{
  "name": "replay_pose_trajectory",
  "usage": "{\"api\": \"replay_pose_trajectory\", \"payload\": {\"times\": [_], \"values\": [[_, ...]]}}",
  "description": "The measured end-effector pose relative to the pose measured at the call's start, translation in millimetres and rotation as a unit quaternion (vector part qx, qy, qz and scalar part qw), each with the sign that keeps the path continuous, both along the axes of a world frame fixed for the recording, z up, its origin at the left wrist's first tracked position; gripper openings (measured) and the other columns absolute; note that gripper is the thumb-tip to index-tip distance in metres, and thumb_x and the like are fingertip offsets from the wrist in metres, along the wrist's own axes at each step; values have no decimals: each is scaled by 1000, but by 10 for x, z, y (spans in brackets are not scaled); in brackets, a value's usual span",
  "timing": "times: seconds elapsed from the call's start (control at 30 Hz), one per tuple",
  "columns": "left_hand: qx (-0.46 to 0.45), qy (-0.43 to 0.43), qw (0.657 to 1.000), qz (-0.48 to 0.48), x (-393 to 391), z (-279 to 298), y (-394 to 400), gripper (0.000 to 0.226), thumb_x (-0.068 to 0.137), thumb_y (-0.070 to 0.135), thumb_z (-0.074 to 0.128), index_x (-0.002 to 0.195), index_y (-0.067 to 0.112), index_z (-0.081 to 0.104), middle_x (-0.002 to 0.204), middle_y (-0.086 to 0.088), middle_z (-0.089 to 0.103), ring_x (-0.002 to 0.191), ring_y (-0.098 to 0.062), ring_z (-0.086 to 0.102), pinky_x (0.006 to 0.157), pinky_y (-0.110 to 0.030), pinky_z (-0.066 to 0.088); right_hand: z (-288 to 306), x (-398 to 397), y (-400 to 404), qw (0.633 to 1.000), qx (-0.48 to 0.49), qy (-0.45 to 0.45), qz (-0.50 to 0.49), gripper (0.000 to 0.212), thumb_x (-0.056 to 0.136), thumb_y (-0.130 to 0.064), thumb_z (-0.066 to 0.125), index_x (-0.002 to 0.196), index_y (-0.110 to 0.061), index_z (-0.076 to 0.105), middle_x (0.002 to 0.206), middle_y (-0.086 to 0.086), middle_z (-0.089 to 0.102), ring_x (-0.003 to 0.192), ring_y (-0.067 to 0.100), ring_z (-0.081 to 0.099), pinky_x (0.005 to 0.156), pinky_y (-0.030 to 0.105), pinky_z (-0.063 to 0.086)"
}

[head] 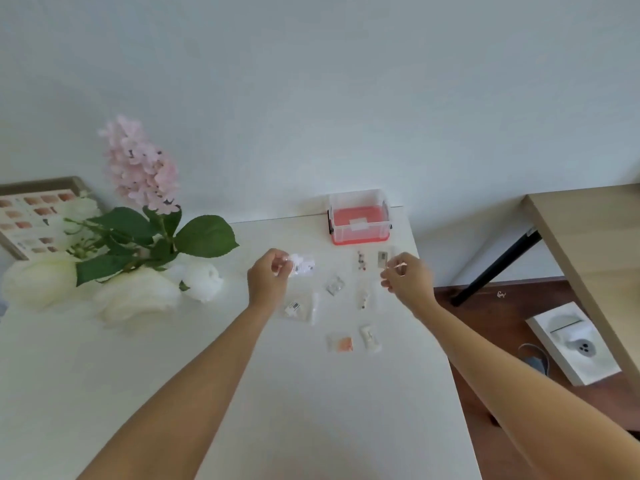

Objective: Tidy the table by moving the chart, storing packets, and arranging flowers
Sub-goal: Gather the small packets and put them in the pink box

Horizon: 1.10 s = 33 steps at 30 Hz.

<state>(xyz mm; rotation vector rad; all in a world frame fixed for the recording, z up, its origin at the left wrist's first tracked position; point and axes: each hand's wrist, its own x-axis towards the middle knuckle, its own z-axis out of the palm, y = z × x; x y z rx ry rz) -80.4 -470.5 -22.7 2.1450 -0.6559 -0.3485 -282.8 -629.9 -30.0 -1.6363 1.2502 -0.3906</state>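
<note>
A white table stands against a pale wall. At its far edge sits a clear plastic box with a red base; its contents cannot be made out. Seven small clear packets lie in front of it, including an orange-filled packet. The left hand pinches an eighth packet. The right hand has fingers closed on something tiny. Flowers and a colour chart stand far left.
</note>
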Motion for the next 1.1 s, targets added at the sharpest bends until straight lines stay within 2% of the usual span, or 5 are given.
{"api": "replay_pose_trajectory", "payload": {"times": [0.2,0.47,0.6,0.93,1.1], "values": [[-44,14,999,-8,122,310,-1014,19,74,11,73,88,10,60,83,-1,63,65,-12,59,61,-17,43,244,117,-727,996,-6,-45,-79,16,81,-16,62,69,-25,58,79,9,74,75,28,69,66,44,57],[-35,-14,998,-42,229,168,-1831,9,78,5,64,86,9,64,78,-6,64,69,-20,57,67,-21,42,255,367,-1201,988,-51,-68,-127,20,85,-24,61,73,-7,63,59,-5,51,52,7,40,48,20,34],[-2,-8,999,-42,225,-16,-1963,6,77,9,66,83,12,67,81,-8,71,71,-19,61,69,-25,47,194,508,-1301,986,-40,-82,-140,26,82,-23,66,57,-19,58,50,-11,46,39,0,38,39,8,29],[102,-109,986,-68,217,-283,-1946,23,80,16,63,103,20,65,107,-2,68,106,-28,51,87,-38,36,12,881,-1269,990,-52,-57,-116,8,79,-18,69,72,-14,68,61,-10,60,60,10,54,63,23,43],[23,-105,994,-13,174,-345,-1584,36,82,16,63,117,18,58,120,-5,59,113,-26,50,91,-39,38,-17,1012,-1143,995,-59,-27,-78,10,77,-22,74,78,-14,68,69,-4,66,73,18,62,74,33,51]]}}
